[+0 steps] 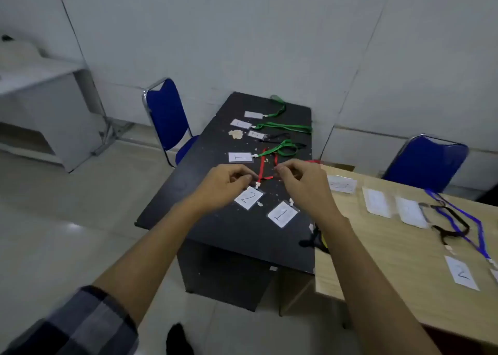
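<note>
A red lanyard point(262, 166) lies on the black table point(215, 225), clipped to a badge card marked 2 point(248, 197). My left hand point(227, 182) pinches the lanyard's left strand just above the clip. My right hand point(299, 178) pinches its right strand. A second card marked 1 point(282, 214) lies beside it, to the right. Further back lie several badge cards with green lanyards point(283, 127), one of them a card marked 1 point(240, 157).
A wooden table point(390, 260) adjoins on the right, carrying several cards, a blue lanyard point(463, 220) and a black lanyard point(455, 230). Blue chairs stand behind the black table point(167, 117) and behind the wooden one point(425, 163). A white desk point(40, 85) stands far left.
</note>
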The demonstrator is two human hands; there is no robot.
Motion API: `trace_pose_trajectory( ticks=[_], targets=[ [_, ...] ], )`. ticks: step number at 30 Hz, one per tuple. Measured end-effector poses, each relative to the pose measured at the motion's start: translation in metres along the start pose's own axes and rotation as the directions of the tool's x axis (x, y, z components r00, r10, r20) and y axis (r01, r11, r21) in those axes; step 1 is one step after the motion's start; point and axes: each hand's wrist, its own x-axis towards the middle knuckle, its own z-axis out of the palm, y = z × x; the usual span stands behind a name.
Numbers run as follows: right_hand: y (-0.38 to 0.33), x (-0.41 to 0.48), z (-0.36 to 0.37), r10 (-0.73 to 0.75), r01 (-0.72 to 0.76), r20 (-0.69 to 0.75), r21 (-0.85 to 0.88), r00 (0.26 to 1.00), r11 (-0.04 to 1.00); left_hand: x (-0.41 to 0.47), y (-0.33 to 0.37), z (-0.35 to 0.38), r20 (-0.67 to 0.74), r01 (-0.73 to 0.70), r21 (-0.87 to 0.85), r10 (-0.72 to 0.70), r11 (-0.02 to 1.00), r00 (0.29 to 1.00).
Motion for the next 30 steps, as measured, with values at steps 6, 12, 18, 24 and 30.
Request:
trace_pose_trajectory(
  ticks=[6,12,18,24,30],
  targets=[
    [0.0,0.042,0.091,0.088,-0.098,0.085,0.115,0.992,0.989,0.02,-0.072,-0.056,-0.004,0.102,-0.016,-0.102,0.995,0.995],
    [-0.028,0.088,0.187,0.153,-0.172,0.106,0.201,0.983,0.964,0.036,-0.136,-0.129,0.0,0.172,-0.07,-0.173,0.983,0.985],
    [-0.058,0.131,0.269,0.201,-0.234,0.156,0.231,0.967,0.945,0.059,-0.191,-0.193,0.014,0.219,-0.085,-0.219,0.972,0.976],
    [-0.065,0.182,0.338,0.25,-0.293,0.19,0.25,0.95,0.923,0.094,-0.249,-0.239,0.049,0.263,-0.116,-0.259,0.958,0.965],
    [-0.053,0.24,0.418,0.384,-0.412,0.154,0.266,0.91,0.871,0.15,-0.319,-0.295,0.143,0.31,-0.089,-0.296,0.946,0.944]
  ],
)
